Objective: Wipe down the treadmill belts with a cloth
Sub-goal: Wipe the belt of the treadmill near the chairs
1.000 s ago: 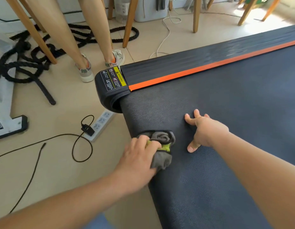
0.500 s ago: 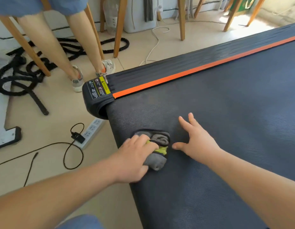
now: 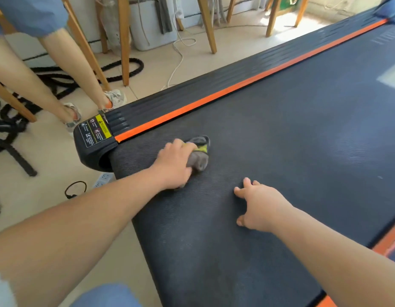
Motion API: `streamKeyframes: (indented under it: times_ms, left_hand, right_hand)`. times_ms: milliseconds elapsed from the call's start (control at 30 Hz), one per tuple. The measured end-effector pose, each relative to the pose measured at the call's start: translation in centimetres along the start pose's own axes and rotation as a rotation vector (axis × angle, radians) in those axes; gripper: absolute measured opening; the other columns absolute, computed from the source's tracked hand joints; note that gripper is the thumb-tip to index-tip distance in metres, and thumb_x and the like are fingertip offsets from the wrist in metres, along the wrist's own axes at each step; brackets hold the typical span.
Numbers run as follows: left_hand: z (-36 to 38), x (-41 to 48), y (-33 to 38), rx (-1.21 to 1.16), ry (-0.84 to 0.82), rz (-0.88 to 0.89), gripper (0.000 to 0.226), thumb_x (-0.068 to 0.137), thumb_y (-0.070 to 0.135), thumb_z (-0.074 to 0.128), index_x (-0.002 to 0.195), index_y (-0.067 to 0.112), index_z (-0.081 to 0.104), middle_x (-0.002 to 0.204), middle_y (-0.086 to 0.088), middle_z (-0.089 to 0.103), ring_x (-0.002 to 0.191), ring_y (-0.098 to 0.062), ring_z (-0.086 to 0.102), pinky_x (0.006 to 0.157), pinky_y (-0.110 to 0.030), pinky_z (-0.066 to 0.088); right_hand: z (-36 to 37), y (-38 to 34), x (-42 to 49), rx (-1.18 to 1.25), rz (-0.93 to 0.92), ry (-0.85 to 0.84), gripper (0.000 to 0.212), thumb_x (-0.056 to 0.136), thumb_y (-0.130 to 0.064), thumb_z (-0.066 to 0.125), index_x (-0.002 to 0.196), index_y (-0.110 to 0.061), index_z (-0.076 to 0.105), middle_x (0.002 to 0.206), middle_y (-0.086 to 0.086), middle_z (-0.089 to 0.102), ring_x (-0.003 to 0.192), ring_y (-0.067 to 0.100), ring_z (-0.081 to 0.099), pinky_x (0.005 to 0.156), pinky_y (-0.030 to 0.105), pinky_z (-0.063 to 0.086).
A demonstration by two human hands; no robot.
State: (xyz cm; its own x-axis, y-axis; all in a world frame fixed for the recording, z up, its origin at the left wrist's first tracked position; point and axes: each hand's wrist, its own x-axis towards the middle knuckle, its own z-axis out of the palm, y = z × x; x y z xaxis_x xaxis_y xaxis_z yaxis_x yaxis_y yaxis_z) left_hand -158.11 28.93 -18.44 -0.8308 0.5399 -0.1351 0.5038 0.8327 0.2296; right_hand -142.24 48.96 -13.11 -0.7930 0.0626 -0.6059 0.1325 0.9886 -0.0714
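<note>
The dark textured treadmill belt fills the right and centre of the head view, edged by an orange stripe. My left hand grips a bunched grey and yellow-green cloth and presses it on the belt close to the rear end cap. My right hand rests on the belt to the right of and nearer than the cloth, fingertips and thumb touching the surface, holding nothing.
Another person's legs and sandals stand on the tiled floor just beyond the end cap. Thick black ropes, wooden chair legs, a white power strip and loose cables lie on the floor left of the treadmill.
My left hand has pushed the cloth away from the belt's near left edge, further onto the belt toward the orange stripe. My right hand has drawn back nearer to me, staying on the belt.
</note>
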Motion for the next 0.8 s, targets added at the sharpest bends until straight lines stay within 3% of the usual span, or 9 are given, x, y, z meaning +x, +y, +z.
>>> streamKeyframes:
  times_ms: [67,133,233,333,433,500,533,700,800]
  left_hand:
    - [0.1,2.0,0.9,-0.072,0.1,-0.269,0.055,0.09,0.033,0.063,0.141,0.027,0.043,0.137,-0.011,0.04,0.125,-0.039,0.043,0.104,-0.049,0.04]
    - [1.2,1.2,3.8,-0.075,0.167,-0.291,0.053,0.088,0.038,0.063,0.136,0.026,0.045,0.135,-0.01,0.041,0.124,-0.037,0.041,0.104,-0.048,0.04]
    - [3.2,-5.1,7.4,-0.136,0.153,0.065,0.056,0.08,0.047,0.054,0.132,0.027,0.046,0.126,-0.004,0.041,0.115,-0.032,0.043,0.1,-0.046,0.042]
    - [2.1,-6.0,5.1,-0.099,-0.019,0.487,0.058,0.077,0.045,0.054,0.132,0.027,0.05,0.123,-0.003,0.046,0.108,-0.028,0.049,0.096,-0.042,0.044]
    - [0.3,-0.9,1.7,-0.02,0.036,0.115,0.059,0.083,0.037,0.064,0.139,0.026,0.049,0.13,-0.007,0.047,0.116,-0.033,0.049,0.101,-0.047,0.044]
    - [0.2,0.7,3.3,-0.052,0.141,-0.314,0.058,0.086,0.039,0.063,0.14,0.026,0.046,0.135,-0.011,0.044,0.123,-0.038,0.046,0.102,-0.048,0.043]
    - [0.7,0.7,5.4,0.024,0.161,-0.359,0.056,0.087,0.043,0.061,0.138,0.025,0.045,0.135,-0.012,0.043,0.123,-0.038,0.045,0.101,-0.047,0.043]
    - [1.7,0.0,11.7,-0.036,-0.056,0.337,0.055,0.087,0.043,0.06,0.137,0.028,0.043,0.125,-0.005,0.042,0.115,-0.031,0.045,0.099,-0.046,0.044]
    - [0.6,3.9,9.0,0.03,-0.037,0.113,0.056,0.091,0.038,0.061,0.142,0.03,0.04,0.132,-0.005,0.042,0.121,-0.031,0.046,0.102,-0.046,0.042]
  right_hand:
    - [0.1,-0.1,0.0,-0.016,-0.017,0.0,0.073,0.094,-0.035,0.064,0.159,-0.027,0.032,0.168,0.005,0.017,0.153,0.028,0.024,0.114,0.042,0.042]
    - [-0.6,0.5,0.2,-0.001,-0.037,0.046,0.067,0.095,-0.033,0.063,0.157,-0.03,0.037,0.164,0.001,0.03,0.147,0.026,0.035,0.114,0.038,0.041]
    - [-2.0,2.2,0.4,0.158,-0.004,0.108,0.053,0.093,-0.033,0.067,0.145,-0.037,0.056,0.143,-0.006,0.058,0.133,0.024,0.052,0.106,0.031,0.046]
    - [-2.1,3.7,1.0,0.416,0.043,0.203,0.019,0.089,-0.029,0.074,0.108,-0.029,0.076,0.103,-0.005,0.075,0.104,0.022,0.068,0.09,0.03,0.055]
    - [-2.0,3.9,1.1,0.618,0.092,0.272,0.033,0.091,-0.035,0.075,0.123,-0.029,0.071,0.114,-0.008,0.072,0.109,0.016,0.066,0.096,0.029,0.051]
    - [-2.2,3.8,1.2,0.537,0.134,0.326,0.032,0.093,-0.044,0.07,0.123,-0.033,0.068,0.116,-0.011,0.07,0.109,0.017,0.064,0.093,0.033,0.053]
    - [-2.2,3.9,1.2,0.469,0.167,0.344,0.029,0.094,-0.047,0.066,0.12,-0.035,0.067,0.115,-0.011,0.069,0.108,0.019,0.064,0.089,0.034,0.054]
    - [-2.2,5.8,1.7,0.472,0.262,0.339,0.013,0.088,-0.036,0.066,0.092,-0.024,0.068,0.094,-0.004,0.068,0.091,0.025,0.065,0.08,0.035,0.058]
    - [-2.0,7.3,1.8,0.606,0.235,0.34,0.011,0.091,-0.04,0.068,0.088,-0.03,0.066,0.094,-0.01,0.07,0.095,0.02,0.066,0.089,0.038,0.058]
